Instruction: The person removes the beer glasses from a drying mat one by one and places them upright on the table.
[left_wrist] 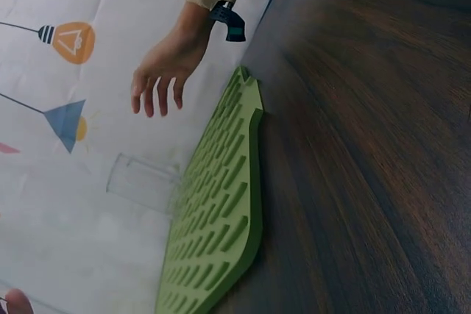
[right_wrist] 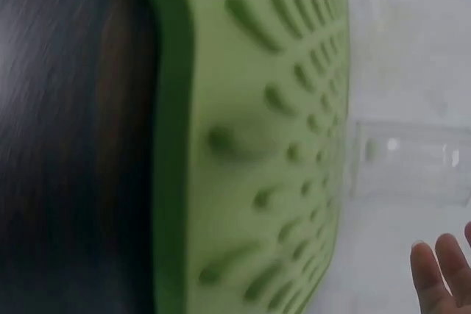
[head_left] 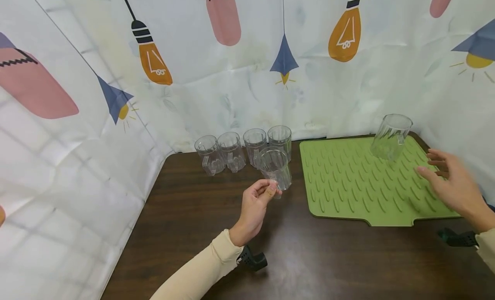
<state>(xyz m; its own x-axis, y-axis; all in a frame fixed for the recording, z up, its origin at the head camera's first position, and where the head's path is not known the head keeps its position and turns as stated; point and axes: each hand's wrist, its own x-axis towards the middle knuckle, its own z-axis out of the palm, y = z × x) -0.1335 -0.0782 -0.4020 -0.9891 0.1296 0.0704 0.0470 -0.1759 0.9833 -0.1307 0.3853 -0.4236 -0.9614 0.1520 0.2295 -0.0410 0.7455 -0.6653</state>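
My left hand (head_left: 253, 207) pinches the handle of a clear mug (head_left: 275, 164), thumb on top. The mug tilts in front of a row of similar mugs; whether its base touches the table cannot be seen. Only a fingertip of that hand shows in the left wrist view. To the right, a clear ribbed mug (head_left: 390, 139) stands on a green drying mat (head_left: 344, 197). My right hand (head_left: 456, 186) is beside that mug, apart from it, with fingers relaxed and nothing held. Its fingers (right_wrist: 430, 273) appear at the lower right of the right wrist view.
Several clear mugs (head_left: 210, 156) stand in a row at the table's back left edge. The brown table (head_left: 328, 261) lies under everything. A white patterned curtain (head_left: 239, 93) hangs close behind and at both sides.
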